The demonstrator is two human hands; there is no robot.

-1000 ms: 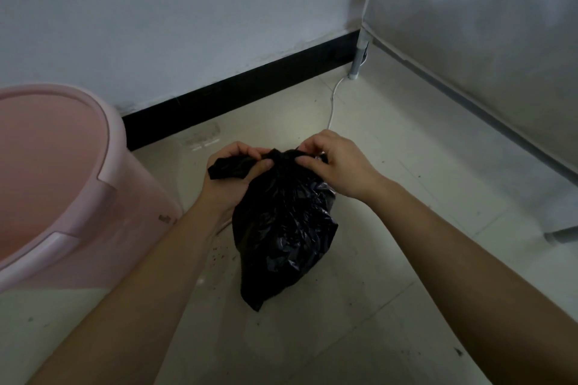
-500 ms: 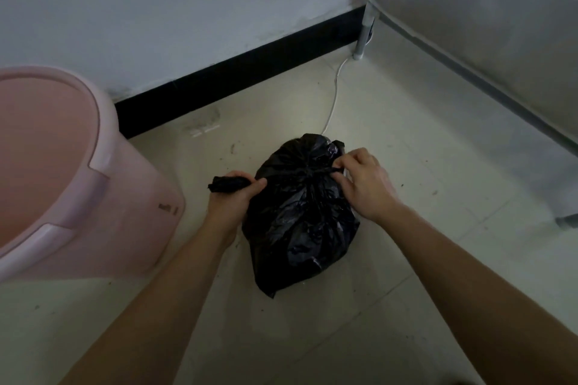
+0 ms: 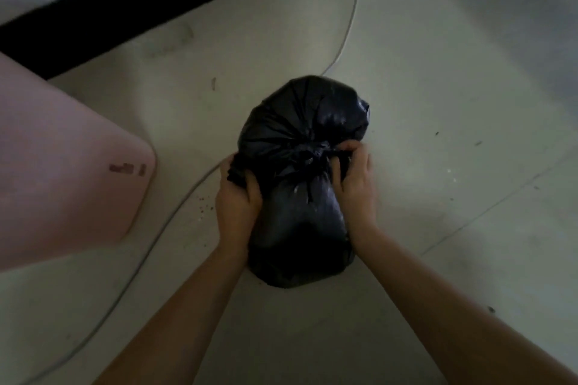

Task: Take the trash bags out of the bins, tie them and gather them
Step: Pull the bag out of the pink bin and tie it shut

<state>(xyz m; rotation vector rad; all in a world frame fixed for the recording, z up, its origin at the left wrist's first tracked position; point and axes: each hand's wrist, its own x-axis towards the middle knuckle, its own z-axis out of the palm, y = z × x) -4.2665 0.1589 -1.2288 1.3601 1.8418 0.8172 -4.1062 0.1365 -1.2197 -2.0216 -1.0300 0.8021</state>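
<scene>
Gripping the black trash bag (image 3: 300,203) between them, left hand (image 3: 237,197) and right hand (image 3: 355,184) pinch its gathered ends; hard pulling might tear the thin plastic.

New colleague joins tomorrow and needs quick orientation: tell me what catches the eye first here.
The black trash bag sits on the pale floor at the centre, its gathered neck gripped from either side by the left hand and the right hand. A pink bin fills the left edge. A thin white cable trails across the floor past the bag.
</scene>
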